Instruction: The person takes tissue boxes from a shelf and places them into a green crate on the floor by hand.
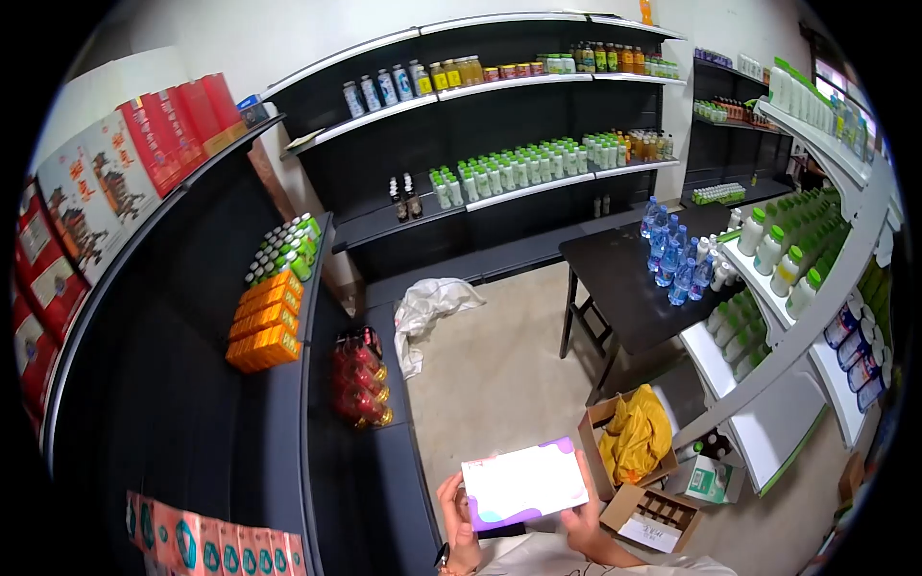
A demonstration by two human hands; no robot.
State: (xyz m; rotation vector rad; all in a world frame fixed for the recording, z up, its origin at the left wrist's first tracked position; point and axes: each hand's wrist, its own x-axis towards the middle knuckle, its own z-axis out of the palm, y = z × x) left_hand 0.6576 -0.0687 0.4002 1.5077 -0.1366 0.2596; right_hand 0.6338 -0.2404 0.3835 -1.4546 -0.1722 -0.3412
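Observation:
A flat white box (526, 483) with purple corners is held up in front of my body, its bright top face washed out so that no print can be read. My left hand (457, 526) grips its left edge, the thumb at the front corner. At the right edge, my right hand (587, 530) clasps the same box, thumb on the near side and fingers behind. A dark band or strap shows at my left wrist.
Shelves with green-capped bottles (519, 168) line the back wall. A black table (615, 278) carries blue water bottles (672, 252). Open cartons (653, 518) and a yellow bag (636, 437) lie on the floor at right. Orange boxes (266, 326) stand on the left shelf.

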